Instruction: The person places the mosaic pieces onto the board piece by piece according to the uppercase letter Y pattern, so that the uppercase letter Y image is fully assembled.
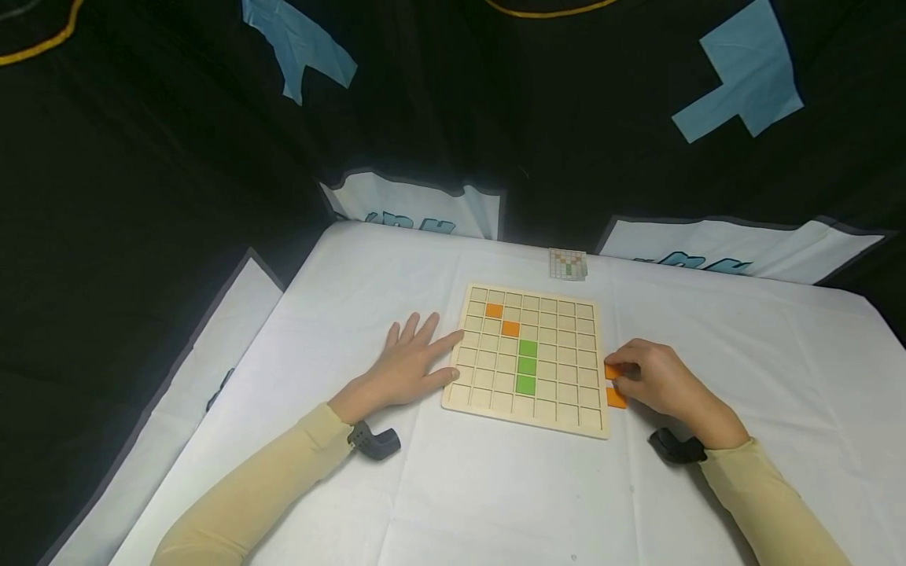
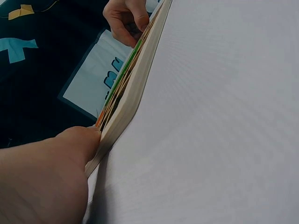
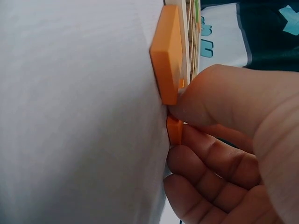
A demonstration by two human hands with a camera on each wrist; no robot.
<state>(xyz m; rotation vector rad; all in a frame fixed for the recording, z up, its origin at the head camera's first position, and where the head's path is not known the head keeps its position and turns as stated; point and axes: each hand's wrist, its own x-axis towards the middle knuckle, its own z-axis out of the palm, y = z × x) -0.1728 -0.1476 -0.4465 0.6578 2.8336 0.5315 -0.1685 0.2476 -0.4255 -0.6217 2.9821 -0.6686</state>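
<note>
A light wooden grid board (image 1: 566,409) lies on the white cloth, with two orange tiles (image 1: 494,311) on a diagonal and three green tiles (image 1: 527,366) in a column. My left hand (image 1: 399,371) lies spread at its left side, thumb and index finger touching that edge. At the right edge my right hand (image 1: 658,381) pinches an orange tile (image 3: 175,130) between thumb and fingers, low at the cloth. A second orange tile (image 1: 616,398) lies just nearer to me, beside the board; the right wrist view shows this loose tile (image 3: 166,56) up close.
Behind the board, near the table's far edge, is a small card (image 1: 569,265) with a printed grid pattern. White cloth (image 1: 495,503) covers the table. A black curtain (image 1: 425,102) with blue patches hangs behind it.
</note>
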